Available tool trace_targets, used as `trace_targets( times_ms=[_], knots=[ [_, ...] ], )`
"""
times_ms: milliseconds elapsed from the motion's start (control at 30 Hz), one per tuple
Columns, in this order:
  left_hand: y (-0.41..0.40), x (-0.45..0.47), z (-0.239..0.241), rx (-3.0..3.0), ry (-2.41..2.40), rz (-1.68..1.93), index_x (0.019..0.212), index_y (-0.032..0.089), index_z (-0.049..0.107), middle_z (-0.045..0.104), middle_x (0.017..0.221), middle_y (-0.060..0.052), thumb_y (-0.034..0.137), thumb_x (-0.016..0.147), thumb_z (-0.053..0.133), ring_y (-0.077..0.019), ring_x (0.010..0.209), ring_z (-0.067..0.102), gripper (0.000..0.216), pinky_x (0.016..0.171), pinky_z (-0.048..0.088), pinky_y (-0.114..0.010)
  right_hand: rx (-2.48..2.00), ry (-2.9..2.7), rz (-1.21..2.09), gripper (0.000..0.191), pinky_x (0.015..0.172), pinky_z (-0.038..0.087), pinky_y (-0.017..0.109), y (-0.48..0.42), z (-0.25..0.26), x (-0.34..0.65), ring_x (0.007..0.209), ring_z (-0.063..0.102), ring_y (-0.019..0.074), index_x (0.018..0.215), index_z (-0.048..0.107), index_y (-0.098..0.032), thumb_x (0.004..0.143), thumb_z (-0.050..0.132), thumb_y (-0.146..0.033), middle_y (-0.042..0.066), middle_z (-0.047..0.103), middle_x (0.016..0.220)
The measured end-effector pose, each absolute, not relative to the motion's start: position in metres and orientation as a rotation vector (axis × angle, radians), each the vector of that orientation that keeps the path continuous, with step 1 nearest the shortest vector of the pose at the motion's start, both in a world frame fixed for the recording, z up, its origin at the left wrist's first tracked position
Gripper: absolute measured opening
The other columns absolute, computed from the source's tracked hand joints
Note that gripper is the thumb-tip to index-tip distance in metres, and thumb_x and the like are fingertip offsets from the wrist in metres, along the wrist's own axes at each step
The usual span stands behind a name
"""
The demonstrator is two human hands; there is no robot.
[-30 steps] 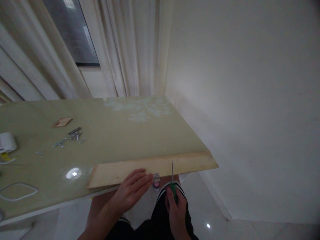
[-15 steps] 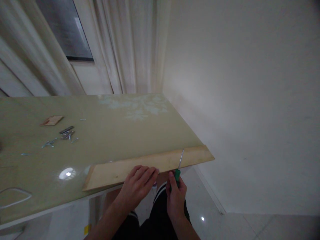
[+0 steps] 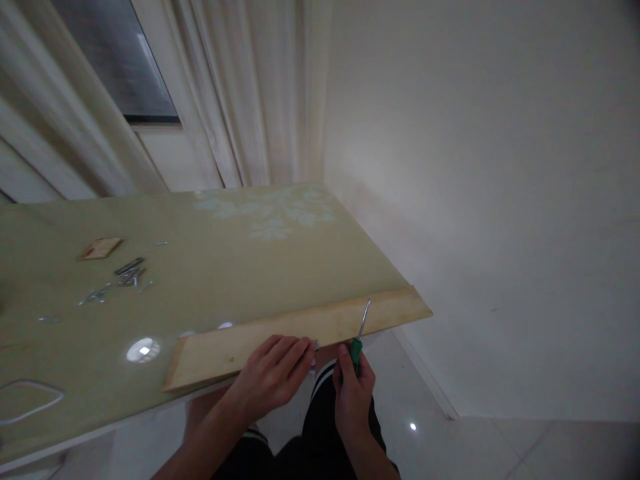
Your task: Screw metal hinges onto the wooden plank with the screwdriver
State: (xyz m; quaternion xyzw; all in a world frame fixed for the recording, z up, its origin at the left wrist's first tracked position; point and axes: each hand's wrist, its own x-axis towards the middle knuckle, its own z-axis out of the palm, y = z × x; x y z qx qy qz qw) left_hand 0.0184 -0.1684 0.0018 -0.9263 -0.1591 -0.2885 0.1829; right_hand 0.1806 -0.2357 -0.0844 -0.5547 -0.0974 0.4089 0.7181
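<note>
A long pale wooden board (image 3: 280,330) lies along the near edge of the green table (image 3: 225,260), its right end jutting past the corner. My left hand (image 3: 273,373) rests on the board's near edge, fingers curled over a small metal hinge that is mostly hidden. My right hand (image 3: 354,390) grips the green handle of a screwdriver (image 3: 359,337). Its metal shaft tilts up and to the right across the board.
Loose screws and small metal pieces (image 3: 117,280) lie scattered at the table's left, beside a small wooden piece (image 3: 99,248). A white cord loop (image 3: 27,400) sits at the near left. Curtains (image 3: 240,93) hang behind the table and a white wall stands on the right.
My right hand has risen to the board's edge and the screwdriver has tipped from upright to leaning right. My left hand has closed over the hinge. The view has shifted slightly right.
</note>
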Motion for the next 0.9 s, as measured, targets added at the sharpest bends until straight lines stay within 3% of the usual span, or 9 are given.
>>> trace_targets(
  times_ms=[300, 500, 900],
  knots=[
    [-0.166, 0.016, 0.005, -2.629, -0.379, -0.625, 0.130, 0.007, 0.065, 0.074, 0.114, -0.012, 0.013, 0.104, 0.048, -0.0229, 0.097, 0.065, 0.032, 0.084, 0.050, -0.038, -1.239, -0.225, 0.911, 0.050, 0.042, 0.028, 0.018, -0.242, -0.082, 0.185, 0.049, 0.032, 0.0058, 0.080, 0.058, -0.020, 0.071, 0.088, -0.059, -0.010, 0.039, 0.060],
    [-0.166, 0.016, 0.007, -2.624, -0.371, -0.625, 0.122, 0.010, 0.067, 0.074, 0.110, -0.012, 0.014, 0.103, 0.049, -0.0209, 0.095, 0.065, 0.026, 0.080, 0.050, -0.035, -1.236, -0.273, 0.886, 0.050, 0.039, 0.024, 0.019, -0.241, -0.086, 0.189, 0.046, 0.031, 0.0052, 0.077, 0.052, -0.021, 0.076, 0.086, -0.059, -0.011, 0.038, 0.056],
    [-0.168, 0.022, 0.009, -2.673, -0.461, -0.359, 0.130, 0.011, 0.060, 0.071, 0.108, -0.011, 0.021, 0.101, 0.060, -0.0213, 0.089, 0.063, 0.030, 0.071, 0.048, -0.034, -1.209, -0.210, 0.839, 0.049, 0.041, 0.030, 0.017, -0.247, -0.085, 0.195, 0.048, 0.036, 0.0052, 0.079, 0.059, -0.019, 0.071, 0.090, -0.057, -0.009, 0.042, 0.060]
  ],
)
